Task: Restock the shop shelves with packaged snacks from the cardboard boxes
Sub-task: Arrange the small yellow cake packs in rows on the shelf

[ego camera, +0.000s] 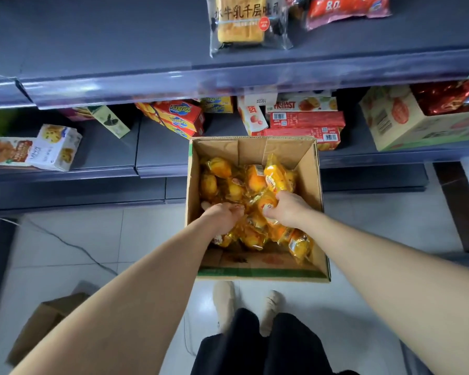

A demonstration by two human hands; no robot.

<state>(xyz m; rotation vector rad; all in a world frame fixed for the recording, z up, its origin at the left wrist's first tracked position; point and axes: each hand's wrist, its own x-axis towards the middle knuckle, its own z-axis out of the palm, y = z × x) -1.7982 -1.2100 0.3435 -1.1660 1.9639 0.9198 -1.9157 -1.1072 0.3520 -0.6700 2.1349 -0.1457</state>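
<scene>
Two bare forearms reach down from the lower corners of the frame. Between them at the bottom edge are dark trousers [255,347] and a pair of pale shoes [224,301] on the tiled floor [79,239]. A second carton [41,326] lies at lower left, well apart from the work. Just beyond the shoes stands the open cardboard box [313,185], at the centre of the frame with its far end against the shelving. It holds a loose heap of yellow-orange snack packets [255,182], many of them. Both hands are inside it. The left hand [222,216] has its fingers bent down into the heap, but they are buried, so I cannot tell whether its grip has closed on anything. The right hand [289,211] has its grip wrapped round an orange packet [268,205] near the middle of the pile, thumb across it. Beyond the box, the lower shelf [106,150] carries scattered boxed goods: biscuit boxes [56,147] at the left, red boxes [306,120] behind the carton and a printed carton [395,123] at the right. The upper shelf [106,36], across the top of the frame, is mostly bare, with a bagged toast loaf [244,23] and a red packet [347,9] at upper right. None of the yellow-orange packets shows on either shelf, so the restocking from this box looks barely begun, with nearly all of it left.
</scene>
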